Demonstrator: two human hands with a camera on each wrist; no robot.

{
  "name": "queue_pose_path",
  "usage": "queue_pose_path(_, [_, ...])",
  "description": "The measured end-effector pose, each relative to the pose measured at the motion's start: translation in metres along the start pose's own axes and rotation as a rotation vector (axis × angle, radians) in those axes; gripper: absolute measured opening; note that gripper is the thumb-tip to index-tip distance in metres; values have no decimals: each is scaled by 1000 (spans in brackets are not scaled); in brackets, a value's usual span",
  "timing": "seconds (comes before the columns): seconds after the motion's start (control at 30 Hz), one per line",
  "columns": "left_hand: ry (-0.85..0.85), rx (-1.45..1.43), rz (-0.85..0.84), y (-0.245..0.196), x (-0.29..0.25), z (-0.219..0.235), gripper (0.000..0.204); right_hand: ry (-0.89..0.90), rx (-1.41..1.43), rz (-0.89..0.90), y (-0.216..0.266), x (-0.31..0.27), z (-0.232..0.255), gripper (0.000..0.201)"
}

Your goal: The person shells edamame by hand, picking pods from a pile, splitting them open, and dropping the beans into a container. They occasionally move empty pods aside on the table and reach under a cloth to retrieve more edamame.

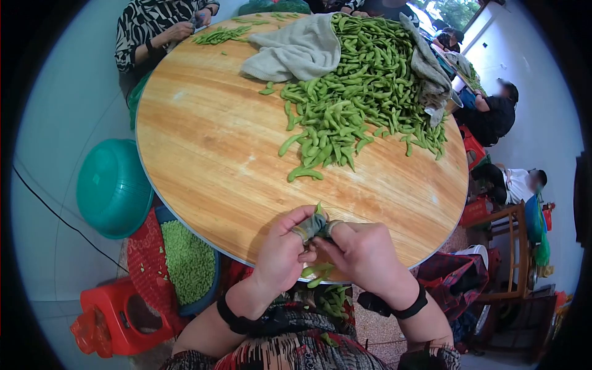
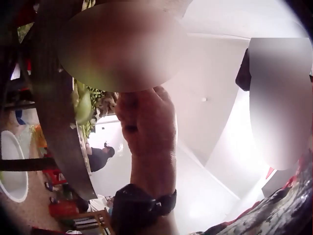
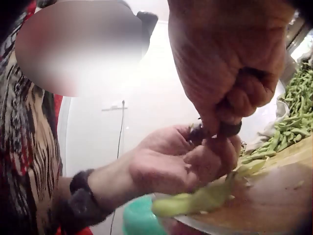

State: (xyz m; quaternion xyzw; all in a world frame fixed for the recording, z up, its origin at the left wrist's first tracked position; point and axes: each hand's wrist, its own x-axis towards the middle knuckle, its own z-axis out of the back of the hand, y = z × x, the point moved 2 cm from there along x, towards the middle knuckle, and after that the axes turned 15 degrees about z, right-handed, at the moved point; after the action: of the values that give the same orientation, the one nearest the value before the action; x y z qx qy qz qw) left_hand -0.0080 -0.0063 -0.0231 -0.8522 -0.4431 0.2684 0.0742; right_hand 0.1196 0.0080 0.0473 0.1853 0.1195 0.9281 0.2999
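Both hands meet over the near edge of the round wooden table (image 1: 203, 142). My left hand (image 1: 279, 254) grips a green soybean pod (image 1: 319, 208), whose tip pokes up above the fingers. With curled fingers, my right hand (image 1: 372, 251) pinches at the same pod, thumb close against the left fingertips. Most of that pod is hidden by the fingers. Greyish covers (image 1: 308, 229) wrap some fingertips. Loose pods (image 1: 317, 271) lie at the table edge just under the hands; one large blurred pod (image 3: 195, 201) shows below them in the right wrist view.
A big heap of pods (image 1: 370, 74) spills from a grey cloth (image 1: 296, 46) across the table. To the left are a tub of shelled beans (image 1: 188, 256), a green basin (image 1: 114, 188) and a red stool (image 1: 126, 317). Another person's hands (image 1: 185, 28) work at the far left edge.
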Motion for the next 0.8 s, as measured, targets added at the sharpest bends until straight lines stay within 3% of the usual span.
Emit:
queue_pose_path(0.07, [51,19,-21,0,-1,0,27,33,-94,167,2,5,-4,22])
queue_pose_path(0.13, [-165,204,-120,-5,-2,0,32,21,-65,165,-1,10,-10,22])
queue_pose_path(0.2, [-141,169,-172,-6,-3,9,30,9,-34,163,-9,18,-8,24])
queue_pose_path(0.27, [-120,133,-224,-12,-6,17,28,201,460,-67,-34,36,2,27])
queue_pose_path(0.33, [-195,562,-281,-23,-9,20,29,-81,247,-155,-61,50,-1,29])
queue_pose_path(0.37, [-194,563,-282,-23,-11,20,29,-93,1,-153,-78,54,-10,28])
queue_pose_path(0.43, [110,1245,-230,-14,-17,13,31,-34,-88,-124,-85,52,-24,28])
queue_pose_path(0.47, [111,1246,-231,-15,-20,9,31,26,-177,-94,-87,51,-28,28])
queue_pose_path(0.53, [-82,1302,-172,-18,-24,5,35,90,-246,-64,-79,44,-20,20])
queue_pose_path(0.57, [-91,975,-146,-18,-21,7,36,44,-38,-95,-78,39,-18,19])
queue_pose_path(0.6, [-91,973,-145,-21,-19,9,36,-2,169,-126,-76,33,-15,18])
queue_pose_path(0.63, [-46,649,-119,-26,-17,12,39,0,168,-127,-73,27,-11,18])
queue_pose_path(0.67, [-2,327,-91,-30,-14,13,41,-14,671,-339,-71,17,-10,17])
queue_pose_path(0.7, [0,233,-37,-33,-13,5,41,-30,1176,-548,-66,9,-12,16])
queue_pose_path(0.73, [1,236,-36,-33,-11,3,41,-34,1177,-547,-59,3,-12,16])
queue_pose_path(0.8, [195,59,180,-27,-5,1,39,-65,1711,-702,-44,-8,-15,15])
